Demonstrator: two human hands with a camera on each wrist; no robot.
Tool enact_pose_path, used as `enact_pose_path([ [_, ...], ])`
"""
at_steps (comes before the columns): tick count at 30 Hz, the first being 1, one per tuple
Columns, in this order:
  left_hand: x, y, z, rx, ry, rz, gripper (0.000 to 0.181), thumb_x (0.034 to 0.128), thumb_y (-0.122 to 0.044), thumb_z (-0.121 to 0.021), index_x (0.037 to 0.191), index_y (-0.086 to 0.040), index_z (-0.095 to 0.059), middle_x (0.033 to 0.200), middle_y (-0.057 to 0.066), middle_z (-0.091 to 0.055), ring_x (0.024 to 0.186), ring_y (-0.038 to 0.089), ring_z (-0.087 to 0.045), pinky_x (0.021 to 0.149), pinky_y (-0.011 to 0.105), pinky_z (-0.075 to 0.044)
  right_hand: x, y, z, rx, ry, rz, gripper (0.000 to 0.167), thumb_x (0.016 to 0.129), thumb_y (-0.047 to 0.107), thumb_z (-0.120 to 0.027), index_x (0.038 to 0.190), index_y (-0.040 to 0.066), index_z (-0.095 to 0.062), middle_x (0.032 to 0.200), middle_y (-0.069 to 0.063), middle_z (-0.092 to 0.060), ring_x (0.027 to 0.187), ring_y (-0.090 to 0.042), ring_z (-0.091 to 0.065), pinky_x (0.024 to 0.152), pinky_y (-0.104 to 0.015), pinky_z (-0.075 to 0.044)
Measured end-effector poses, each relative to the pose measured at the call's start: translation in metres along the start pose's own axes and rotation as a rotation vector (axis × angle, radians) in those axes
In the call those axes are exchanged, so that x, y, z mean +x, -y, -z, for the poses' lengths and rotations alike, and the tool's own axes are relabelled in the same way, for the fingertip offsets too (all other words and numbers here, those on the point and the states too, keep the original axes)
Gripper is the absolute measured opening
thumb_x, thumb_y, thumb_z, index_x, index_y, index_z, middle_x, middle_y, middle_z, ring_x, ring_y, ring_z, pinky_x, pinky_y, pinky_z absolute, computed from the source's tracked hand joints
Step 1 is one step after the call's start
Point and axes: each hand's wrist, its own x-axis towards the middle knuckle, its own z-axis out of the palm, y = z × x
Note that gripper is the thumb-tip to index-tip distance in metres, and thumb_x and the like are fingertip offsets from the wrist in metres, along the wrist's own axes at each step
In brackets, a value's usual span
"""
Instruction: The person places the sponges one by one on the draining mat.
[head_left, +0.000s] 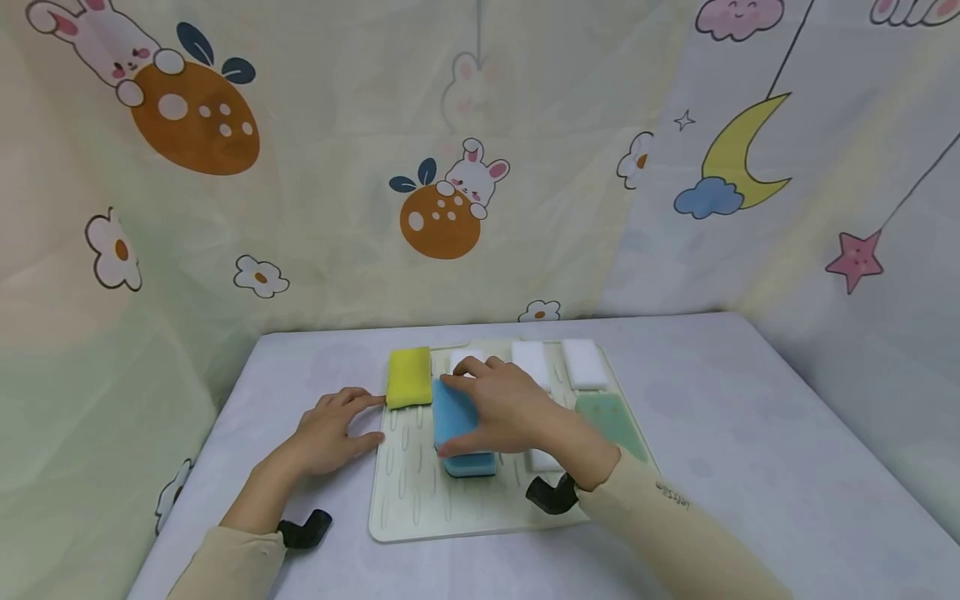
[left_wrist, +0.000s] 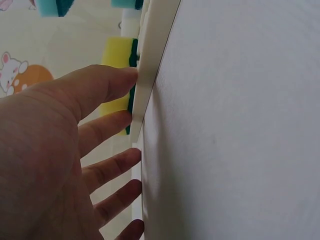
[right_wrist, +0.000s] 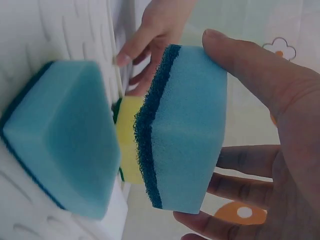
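My right hand (head_left: 513,404) grips a blue sponge (right_wrist: 187,130) with a dark scouring layer between thumb and fingers. It hangs just above a second blue sponge (right_wrist: 80,135), which lies on the cream ribbed board (head_left: 412,508) and is partly covered in the head view (head_left: 470,467). My left hand (head_left: 330,433) is at the board's left edge with its fingers spread, thumb and forefinger at the rim (left_wrist: 152,50), holding nothing. Close to its fingertips, a yellow sponge (head_left: 408,377) with a dark green layer lies on the board's far left corner.
White blocks (head_left: 531,362) line the board's far side, one partly behind my right hand. A pale green piece (head_left: 609,421) lies at the board's right, with another white block (head_left: 543,461) under my right wrist. White cloth (head_left: 765,467) covers the table; a printed curtain (head_left: 337,192) hangs behind.
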Motion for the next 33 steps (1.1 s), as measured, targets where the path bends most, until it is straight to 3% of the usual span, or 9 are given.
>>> enact_pose_path([
  [26,-0.002,0.003,0.001,-0.011,-0.029,-0.038,0.057,0.0948,-0.039,-0.073,0.148,-0.025,-0.057,0.151,0.01,-0.051,0.14,0.045,-0.041,0.105,0.076,-0.035,0.028,0.053,-0.029,-0.05,-0.006,0.044,0.096,0.078,0.082,-0.068,0.154,0.026,-0.05,0.141,0.001,-0.058,0.115,-0.02,-0.062,0.095,-0.035,-0.053],
  [33,-0.003,0.003,0.002,-0.011,-0.02,-0.041,0.055,0.0963,-0.036,-0.072,0.149,-0.028,-0.057,0.151,0.009,-0.051,0.14,0.044,-0.041,0.105,0.076,-0.035,0.033,0.059,-0.041,-0.069,0.043,0.02,0.099,0.078,0.084,-0.066,0.156,0.025,-0.048,0.142,0.001,-0.057,0.121,-0.022,-0.06,0.103,-0.039,-0.051],
])
